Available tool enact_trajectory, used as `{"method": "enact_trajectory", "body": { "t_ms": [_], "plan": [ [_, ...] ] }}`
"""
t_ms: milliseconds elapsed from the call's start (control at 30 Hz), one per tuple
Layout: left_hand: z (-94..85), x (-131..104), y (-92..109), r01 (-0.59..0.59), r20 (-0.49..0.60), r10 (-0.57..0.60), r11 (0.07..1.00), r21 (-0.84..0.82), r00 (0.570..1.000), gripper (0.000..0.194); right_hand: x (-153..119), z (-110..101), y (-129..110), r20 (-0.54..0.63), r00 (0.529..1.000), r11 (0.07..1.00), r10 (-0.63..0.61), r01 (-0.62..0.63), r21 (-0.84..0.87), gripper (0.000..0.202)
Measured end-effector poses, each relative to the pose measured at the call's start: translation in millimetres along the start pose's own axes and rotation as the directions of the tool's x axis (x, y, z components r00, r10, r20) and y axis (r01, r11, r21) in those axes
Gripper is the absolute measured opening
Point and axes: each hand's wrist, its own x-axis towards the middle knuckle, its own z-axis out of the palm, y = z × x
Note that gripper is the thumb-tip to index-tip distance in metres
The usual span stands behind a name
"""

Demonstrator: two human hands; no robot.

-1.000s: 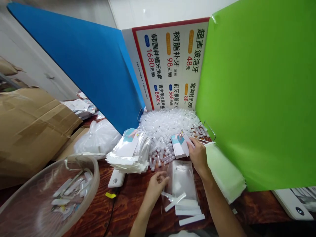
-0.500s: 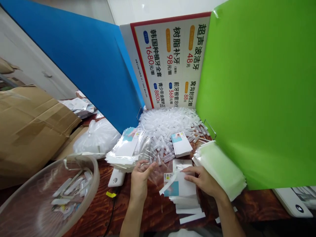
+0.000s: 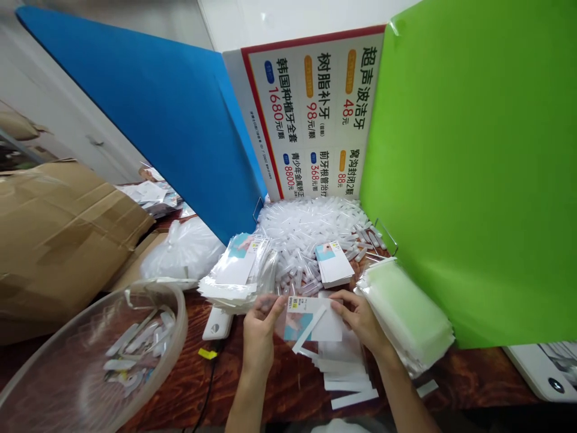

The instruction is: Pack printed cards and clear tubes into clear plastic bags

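My left hand (image 3: 259, 340) is closed, pinching a clear plastic bag (image 3: 279, 328) by its edge. Between thumb and fingers, my right hand (image 3: 364, 325) grips the right end of a white and blue printed card (image 3: 332, 323). The card's left end meets the bag by my left fingers; how far it is inside I cannot tell. A narrow white strip (image 3: 311, 328) slants across the card. Below it lie several white strips in a loose stack (image 3: 347, 376). Just beyond my hands stands a stack of printed cards (image 3: 336, 270).
Small translucent pieces form a heap (image 3: 311, 222) at the back. Left are filled packets (image 3: 232, 270), a white device (image 3: 216, 325) with a cable, a clear basin (image 3: 178, 337) and a cardboard box (image 3: 63, 234). Clear bags (image 3: 406, 313) lie right. Blue (image 3: 148, 114) and green panels (image 3: 469, 168) flank the heap.
The card has risen off the strip stack in my right hand and come up to the bag in my left hand. The white strip has moved along with it.
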Motion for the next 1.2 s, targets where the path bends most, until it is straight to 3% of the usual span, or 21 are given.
{"method": "enact_trajectory", "body": {
  "t_ms": [167,400,500,600,667,733,800,867,933,1000,1067,1100,1200],
  "plan": [
    [-0.1,-2,7,-0.008,0.0,0.008,1.0,-0.006,1.0,0.038,4,8,-2,0.046,0.999,0.989,0.018,-0.025,0.148,0.031],
    [23.0,-14,-10,0.051,0.055,-0.052,0.998,0.026,0.997,0.053,-2,46,-13,0.084,0.995,0.9,0.046,-0.077,0.428,0.049],
    [10.2,2,16,-0.007,0.004,0.006,0.997,0.079,1.0,0.053,3,45,-14,0.041,0.999,0.93,0.006,-0.021,0.367,0.044],
    [-16.3,38,63,-0.129,-0.069,0.155,0.948,0.29,0.985,0.053,19,28,-17,0.001,0.998,0.989,-0.067,0.066,0.134,0.036],
    [-32.8,69,93,-0.224,-0.043,0.298,0.799,0.558,0.954,0.049,35,15,-21,-0.07,0.989,0.984,-0.132,0.122,-0.131,0.031],
    [-44.0,100,112,-0.258,0.049,0.362,0.558,0.789,0.931,0.042,52,6,-24,-0.143,0.964,0.867,-0.223,0.129,-0.481,0.028],
    [-49.5,124,120,-0.268,0.139,0.39,0.3,0.916,0.91,0.04,65,1,-26,-0.212,0.941,0.789,-0.263,0.083,-0.609,0.029],
    [-50.2,135,120,-0.261,0.185,0.434,0.122,0.958,0.882,0.043,72,-1,-24,-0.309,0.917,0.703,-0.254,-0.045,-0.71,0.029],
    [-46.9,131,112,-0.289,0.207,0.519,0.082,0.954,0.829,0.043,75,-2,-20,-0.381,0.896,0.53,-0.23,-0.213,-0.821,0.034],
    [-39.4,112,95,-0.393,0.227,0.618,0.145,0.908,0.753,0.034,74,-2,-15,-0.392,0.899,0.353,-0.198,-0.307,-0.884,0.039],
    [-27.1,79,63,-0.519,0.251,0.652,0.254,0.816,0.715,0.029,74,-2,-11,-0.369,0.912,0.279,-0.18,-0.312,-0.908,0.041],
    [-19.2,60,42,-0.553,0.275,0.618,0.318,0.77,0.737,0.029,73,-2,-9,-0.363,0.914,0.262,-0.178,-0.312,-0.913,0.041],
    [6.1,4,-33,-0.555,0.428,0.357,0.462,0.692,0.83,0.023,73,0,-9,-0.365,0.912,0.238,-0.19,-0.318,-0.918,0.037]
  ]
}}
